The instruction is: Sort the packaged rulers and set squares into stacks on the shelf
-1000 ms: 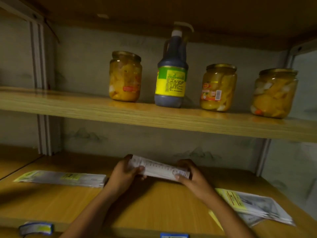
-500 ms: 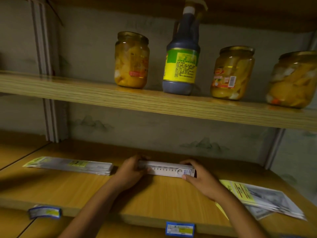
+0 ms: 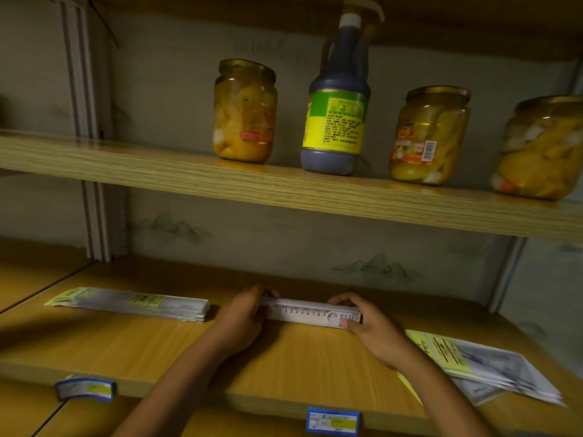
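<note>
Step in hand: setting a packaged short ruler (image 3: 310,314) down on the lower shelf (image 3: 157,348), apparently to start or top up a middle stack.
Left hand (image 3: 243,313): fingers curl round the ruler's left end, covering it.
Right hand (image 3: 362,326): pinches the right end, thumb on the front face, fingers over the top edge.
Ruler position: at mid-shelf, long edge parallel to the shelf front; whether it already rests flat on the board or hangs just above it cannot be told in this dim view.
Long-ruler stack (image 3: 132,304): lies to the left, its near end just beside the left hand, edges squared.
Set-square packs (image 3: 492,367): lie at the right, fanned loosely and overhanging the shelf front.
Doing it well: lower both ends together, keep the ruler in line with the left stack, leave a gap between the piles, and release only once it lies flat.
Risk: the glossy sleeve probably slides easily, so a one-sided release may skew it.
Upper shelf (image 3: 284,190): three jars of preserved fruit and a dark sauce bottle (image 3: 336,99), not part of the task.
</note>
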{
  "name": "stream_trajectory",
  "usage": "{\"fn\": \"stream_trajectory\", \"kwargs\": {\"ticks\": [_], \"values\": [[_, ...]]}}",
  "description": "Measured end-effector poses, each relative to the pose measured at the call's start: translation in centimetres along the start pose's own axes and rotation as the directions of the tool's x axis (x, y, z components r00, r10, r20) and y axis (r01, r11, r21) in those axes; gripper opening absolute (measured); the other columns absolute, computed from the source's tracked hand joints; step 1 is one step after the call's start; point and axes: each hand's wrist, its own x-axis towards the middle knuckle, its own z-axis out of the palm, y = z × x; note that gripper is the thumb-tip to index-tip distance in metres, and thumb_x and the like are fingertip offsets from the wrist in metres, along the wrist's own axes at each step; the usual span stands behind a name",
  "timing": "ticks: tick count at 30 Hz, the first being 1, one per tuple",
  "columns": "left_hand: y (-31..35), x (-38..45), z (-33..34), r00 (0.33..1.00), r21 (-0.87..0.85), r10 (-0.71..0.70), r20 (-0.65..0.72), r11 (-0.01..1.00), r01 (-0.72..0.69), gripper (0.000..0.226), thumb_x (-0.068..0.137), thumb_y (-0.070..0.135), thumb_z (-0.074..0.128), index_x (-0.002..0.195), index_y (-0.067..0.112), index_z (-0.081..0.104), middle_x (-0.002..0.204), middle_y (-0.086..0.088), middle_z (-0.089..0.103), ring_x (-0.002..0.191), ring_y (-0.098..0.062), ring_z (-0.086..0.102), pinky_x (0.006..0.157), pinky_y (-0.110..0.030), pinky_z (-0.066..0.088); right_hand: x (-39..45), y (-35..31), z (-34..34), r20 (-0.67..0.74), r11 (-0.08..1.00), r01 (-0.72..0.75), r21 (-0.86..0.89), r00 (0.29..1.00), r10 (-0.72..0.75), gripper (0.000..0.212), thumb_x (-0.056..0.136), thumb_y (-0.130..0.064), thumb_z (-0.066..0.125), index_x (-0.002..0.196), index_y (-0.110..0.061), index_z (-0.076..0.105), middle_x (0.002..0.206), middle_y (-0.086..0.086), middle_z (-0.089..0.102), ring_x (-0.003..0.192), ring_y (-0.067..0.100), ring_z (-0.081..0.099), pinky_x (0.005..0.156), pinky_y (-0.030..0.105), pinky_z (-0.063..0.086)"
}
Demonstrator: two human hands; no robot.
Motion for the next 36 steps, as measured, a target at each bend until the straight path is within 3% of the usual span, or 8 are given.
{"fn": "stream_trajectory", "kwargs": {"ticks": [6, 11, 15, 19, 22, 25, 29, 36], "values": [[-0.1, 0.0, 0.0, 1.0, -0.077, -0.028, -0.007, 0.997, 0.027, 0.044, 0.087, -0.005, 0.053, 0.105, 0.035, 0.053, 0.116, 0.005, 0.056, 0.109, -0.01, 0.052, 0.086, -0.018, 0.044, -0.2, -0.1, -0.1, 0.002, 0.999, 0.015, 0.046, 1.0, -0.015, 0.041, 0.094, -0.001, 0.058, 0.108, -0.039, 0.058, 0.114, -0.013, 0.058, 0.104, 0.004, 0.059, 0.079, 0.015, 0.053], [0.0, 0.1, -0.5, 0.997, -0.149, -0.046, -0.057, 0.988, 0.037, 0.035, 0.088, 0.003, 0.058, 0.11, 0.03, 0.063, 0.117, -0.001, 0.058, 0.109, -0.015, 0.057, 0.092, -0.028, 0.05, -0.2, 0.2, -0.5, -0.02, 0.982, 0.026, 0.189, 1.0, -0.023, 0.035, 0.092, -0.001, 0.062, 0.108, -0.032, 0.065, 0.116, -0.004, 0.065, 0.107, 0.014, 0.064, 0.088, 0.031, 0.057], [0.4, 0.0, 0.0, 0.997, 0.077, -0.059, -0.045, 0.995, 0.063, 0.025, 0.091, 0.017, 0.055, 0.114, 0.019, 0.065, 0.117, -0.005, 0.055, 0.109, -0.021, 0.054, 0.095, -0.033, 0.047, -0.1, 1.1, 0.0, 0.052, 0.999, 0.033, 0.016, 0.998, -0.034, 0.032, 0.095, -0.018, 0.061, 0.109, -0.046, 0.063, 0.119, -0.01, 0.061, 0.104, 0.01, 0.063, 0.086, 0.032, 0.058], [0.3, -0.2, 0.5, 0.997, 0.369, -0.077, 0.003, 0.927, 0.071, 0.035, 0.097, 0.038, 0.043, 0.128, 0.033, 0.057, 0.13, 0.001, 0.05, 0.127, -0.02, 0.04, 0.11, -0.039, 0.03, 0.1, 1.7, 0.2, 0.017, 0.962, 0.109, -0.25, 0.994, -0.108, 0.025, 0.098, -0.031, 0.053, 0.112, -0.05, 0.06, 0.111, -0.025, 0.05, 0.107, -0.002, 0.05, 0.095, 0.031, 0.05], [0.3, -0.2, 0.3, 0.998, 0.378, -0.061, 0.029, 0.925, 0.046, 0.045, 0.094, 0.05, 0.032, 0.131, 0.038, 0.053, 0.132, 0.003, 0.048, 0.129, -0.018, 0.037, 0.109, -0.038, 0.027, 0.0, 1.7, 0.3, 0.036, 0.973, 0.103, -0.208, 0.995, -0.098, 0.022, 0.097, -0.043, 0.05, 0.116, -0.051, 0.059, 0.113, -0.024, 0.052, 0.107, 0.0, 0.053, 0.094, 0.036, 0.052], [0.4, -0.5, 0.2, 0.997, 0.268, -0.008, 0.078, 0.963, -0.013, 0.07, 0.08, 0.078, 0.024, 0.13, 0.038, 0.054, 0.126, 0.008, 0.05, 0.121, -0.013, 0.043, 0.101, -0.035, 0.038, -0.1, 1.8, 0.2, 0.061, 0.981, 0.091, -0.172, 0.995, -0.081, 0.037, 0.086, -0.067, 0.051, 0.122, -0.058, 0.051, 0.122, -0.025, 0.051, 0.113, 0.003, 0.054, 0.096, 0.041, 0.051], [0.3, -0.5, 0.4, 0.992, 0.286, 0.06, 0.111, 0.954, -0.09, 0.073, 0.071, 0.083, 0.039, 0.13, 0.041, 0.053, 0.123, 0.013, 0.051, 0.114, -0.009, 0.046, 0.094, -0.029, 0.043, -0.2, 1.5, 0.1, 0.056, 0.963, 0.12, -0.24, 0.992, -0.11, 0.031, 0.089, -0.046, 0.064, 0.119, -0.051, 0.055, 0.112, -0.026, 0.051, 0.1, 0.001, 0.057, 0.087, 0.033, 0.055], [0.3, -0.6, 0.4, 0.992, 0.276, 0.077, 0.095, 0.956, -0.101, 0.048, 0.082, 0.062, 0.058, 0.127, 0.046, 0.054, 0.123, 0.016, 0.054, 0.117, -0.009, 0.045, 0.098, -0.032, 0.041, -0.7, 0.9, -0.1, 0.08, 0.967, 0.113, -0.229, 0.992, -0.097, 0.029, 0.088, -0.038, 0.067, 0.113, -0.049, 0.058, 0.107, -0.026, 0.052, 0.098, 0.001, 0.057, 0.086, 0.03, 0.054]]}}
